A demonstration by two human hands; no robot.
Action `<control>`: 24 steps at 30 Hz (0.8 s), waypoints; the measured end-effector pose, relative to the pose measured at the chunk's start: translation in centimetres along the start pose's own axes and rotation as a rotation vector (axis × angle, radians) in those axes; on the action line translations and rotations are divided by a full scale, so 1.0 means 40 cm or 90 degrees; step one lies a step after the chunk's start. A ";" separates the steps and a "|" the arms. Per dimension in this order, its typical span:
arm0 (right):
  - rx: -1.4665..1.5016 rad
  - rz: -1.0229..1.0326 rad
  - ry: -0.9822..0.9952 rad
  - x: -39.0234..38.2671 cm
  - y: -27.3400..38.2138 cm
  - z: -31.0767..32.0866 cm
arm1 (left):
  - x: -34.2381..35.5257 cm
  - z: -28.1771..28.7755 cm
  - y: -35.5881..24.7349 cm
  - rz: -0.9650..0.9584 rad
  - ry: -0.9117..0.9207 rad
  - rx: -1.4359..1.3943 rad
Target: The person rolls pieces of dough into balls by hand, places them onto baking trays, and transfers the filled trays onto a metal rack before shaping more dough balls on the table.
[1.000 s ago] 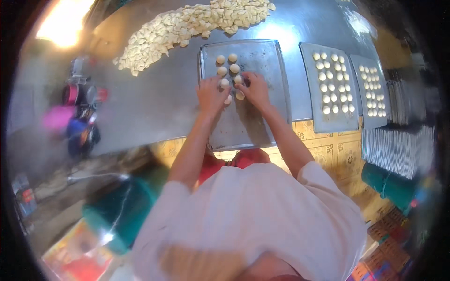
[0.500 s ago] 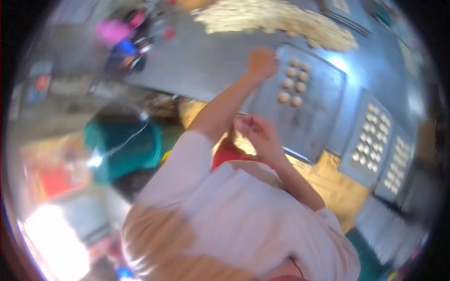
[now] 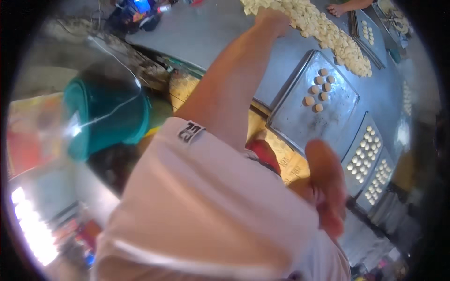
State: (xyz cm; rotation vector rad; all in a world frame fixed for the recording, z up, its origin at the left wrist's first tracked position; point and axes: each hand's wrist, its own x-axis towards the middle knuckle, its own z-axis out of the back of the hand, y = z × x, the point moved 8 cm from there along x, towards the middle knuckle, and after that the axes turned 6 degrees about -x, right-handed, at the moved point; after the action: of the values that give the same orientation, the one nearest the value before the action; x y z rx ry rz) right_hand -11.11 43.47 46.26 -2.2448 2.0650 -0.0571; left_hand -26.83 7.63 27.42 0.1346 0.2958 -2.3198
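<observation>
My left hand [image 3: 274,19] reaches to the near side of a long heap of pale cut dough pieces [image 3: 318,28]; its fingers are mostly hidden among or behind them. My right hand [image 3: 328,178], blurred, is held back by my shirt, over the near edge of the metal table; whether it holds anything I cannot make out. Between them lies a metal tray [image 3: 286,121] bearing several round dough balls [image 3: 318,80] in two rough rows.
Two trays of dough balls [image 3: 363,153] [image 3: 379,181] lie at right. A co-worker's hand [image 3: 336,9] is beside stacked trays [image 3: 379,42] beyond the heap. At left stand a teal bin [image 3: 79,117] and dark clutter [image 3: 126,21]; a white cord [image 3: 112,54] hangs down.
My left hand has left the dough balls on the tray and stretched up-left to the heap. My right hand has come back toward my body. The view has turned, shifting the tray rightward.
</observation>
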 end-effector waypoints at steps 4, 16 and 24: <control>-0.010 0.034 0.252 -0.004 -0.153 -0.052 | 0.030 0.002 0.070 -0.025 -0.059 -0.049; -0.180 0.013 0.393 0.114 -0.003 -0.032 | 0.064 -0.037 -0.063 -0.085 -0.041 -0.096; -0.682 -0.062 -0.039 0.251 0.203 0.255 | 0.160 -0.265 0.177 -0.046 -0.046 -0.117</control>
State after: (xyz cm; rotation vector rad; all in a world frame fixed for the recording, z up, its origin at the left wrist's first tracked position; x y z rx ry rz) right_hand -17.43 33.24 35.03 -2.7401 2.2146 1.3909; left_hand -26.07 1.12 14.78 -0.0512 0.4819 -2.3493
